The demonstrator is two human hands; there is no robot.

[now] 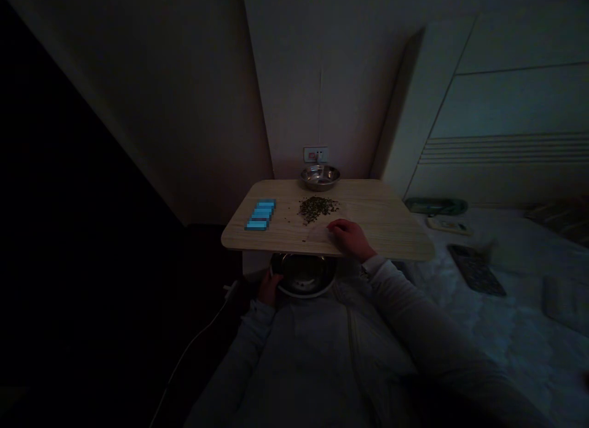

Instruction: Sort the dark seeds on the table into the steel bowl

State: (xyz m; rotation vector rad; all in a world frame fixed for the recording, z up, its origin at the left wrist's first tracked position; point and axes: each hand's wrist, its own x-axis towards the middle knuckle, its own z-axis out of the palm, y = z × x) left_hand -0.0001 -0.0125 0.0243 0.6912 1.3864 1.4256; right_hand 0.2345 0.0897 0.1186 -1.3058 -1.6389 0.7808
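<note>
Dim room, plain walls, corner straight ahead. Pale wood-grain bench (391, 225), rounded corners, smooth top. Landmark: pile of dark green bits (317, 208), loose and crumbly, mid-bench.

Left of pile: row of flat blue blocks (262, 215), matte.

Below-left of pile, under near bench edge: left hand (268, 288), fingers curled round rim of shiny round steel bowl (304, 274).

Behind pile: second steel bowl (320, 176), wall socket (315, 153).

Just right of pile, nearer: right hand (350, 236), fingers bent down on bench; unable to tell whether gripping anything.

Far right of pile: rumpled white bed (515, 293).
</note>
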